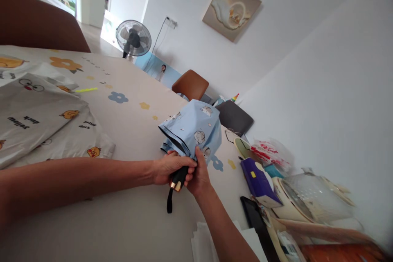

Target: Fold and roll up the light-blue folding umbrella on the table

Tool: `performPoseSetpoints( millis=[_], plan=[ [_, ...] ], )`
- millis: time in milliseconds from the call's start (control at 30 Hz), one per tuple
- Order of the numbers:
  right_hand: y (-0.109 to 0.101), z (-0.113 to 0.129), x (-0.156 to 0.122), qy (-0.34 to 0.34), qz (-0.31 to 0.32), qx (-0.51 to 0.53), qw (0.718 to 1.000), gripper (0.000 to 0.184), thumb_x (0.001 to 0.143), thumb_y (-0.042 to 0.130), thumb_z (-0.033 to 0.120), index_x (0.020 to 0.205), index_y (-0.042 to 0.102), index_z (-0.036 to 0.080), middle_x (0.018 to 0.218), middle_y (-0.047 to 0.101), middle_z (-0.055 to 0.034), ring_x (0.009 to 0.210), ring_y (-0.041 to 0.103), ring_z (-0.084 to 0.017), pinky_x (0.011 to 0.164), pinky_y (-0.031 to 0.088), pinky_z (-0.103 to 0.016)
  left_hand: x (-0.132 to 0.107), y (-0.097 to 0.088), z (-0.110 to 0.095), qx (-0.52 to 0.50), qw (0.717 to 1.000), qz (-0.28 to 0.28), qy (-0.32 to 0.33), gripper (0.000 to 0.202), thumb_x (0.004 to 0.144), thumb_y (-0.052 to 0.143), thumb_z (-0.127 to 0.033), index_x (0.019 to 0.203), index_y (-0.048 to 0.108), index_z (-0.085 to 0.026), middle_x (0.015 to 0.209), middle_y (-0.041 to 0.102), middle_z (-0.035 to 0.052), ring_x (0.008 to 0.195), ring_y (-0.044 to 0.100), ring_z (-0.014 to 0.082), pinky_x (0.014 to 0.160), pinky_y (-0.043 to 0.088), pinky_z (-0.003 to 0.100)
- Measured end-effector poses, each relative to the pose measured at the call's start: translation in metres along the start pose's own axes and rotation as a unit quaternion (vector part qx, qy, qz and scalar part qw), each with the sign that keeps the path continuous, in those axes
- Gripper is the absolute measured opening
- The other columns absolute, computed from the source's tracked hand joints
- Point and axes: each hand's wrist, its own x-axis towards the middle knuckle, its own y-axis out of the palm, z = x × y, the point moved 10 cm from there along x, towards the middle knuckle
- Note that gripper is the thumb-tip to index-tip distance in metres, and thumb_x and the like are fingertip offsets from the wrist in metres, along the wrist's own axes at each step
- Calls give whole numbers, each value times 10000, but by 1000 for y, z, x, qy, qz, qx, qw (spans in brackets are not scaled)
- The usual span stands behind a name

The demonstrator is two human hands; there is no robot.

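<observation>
A light blue folding umbrella [196, 125] with small printed animals is held above the middle of the table, its canopy bunched and pointing away from me. My left hand [172, 167] is closed round the black handle [180, 177], which has a gold-coloured end and a black wrist strap [170, 200] hanging down. Against it, my right hand [199, 172] grips the umbrella near the base of the canopy, with the thumb up along the fabric. The fingers of both hands partly hide the handle and each other.
At left lies a crumpled duck-print sheet [55, 118] on the flower-patterned table [132, 77]. Along the right edge are a laptop [235, 116], glasses [231, 134], a purple tissue box [259, 182], a phone-like black device [256, 217] and white papers [201, 241]. Beyond stands a fan [134, 38].
</observation>
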Motion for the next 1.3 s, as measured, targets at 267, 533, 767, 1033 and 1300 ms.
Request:
performPoseSetpoints(
  millis=[267,533,767,1033,1300],
  plan=[
    [-2,-2,-4,-5,25,-21,999,426,610,608,491,816,701,129,430,584,-16,359,517,-156,295,375,-241,0,11,14,1,996,75,-45,256,622,666,-313,504,519,-139,472,512,-18,454,503,79,449,435,191],
    [-39,19,-6,-87,-104,32,990,172,550,690,324,597,626,171,503,622,8,472,601,-148,476,493,-250,0,14,18,105,992,65,22,237,670,691,-340,674,596,-123,585,582,23,501,557,116,494,461,244],
    [-46,25,-9,-79,-130,43,987,203,573,670,342,533,551,182,497,592,0,574,622,-185,571,511,-305,-1,13,17,163,984,60,40,136,699,639,-275,707,582,-152,641,557,25,584,555,131,534,486,250],
    [-47,58,-13,-190,-98,48,976,145,589,665,213,556,528,176,491,504,47,447,454,-80,453,421,-221,-9,-30,-44,81,965,-145,203,138,688,579,-231,805,558,-163,855,586,53,778,567,158,621,512,275],
    [-61,54,-7,-195,-126,53,971,135,579,685,198,609,556,169,506,538,43,463,482,-85,437,425,-206,-3,-43,-59,24,969,-128,212,249,713,667,-357,737,539,-145,672,562,12,589,540,105,584,481,261]
  ],
)
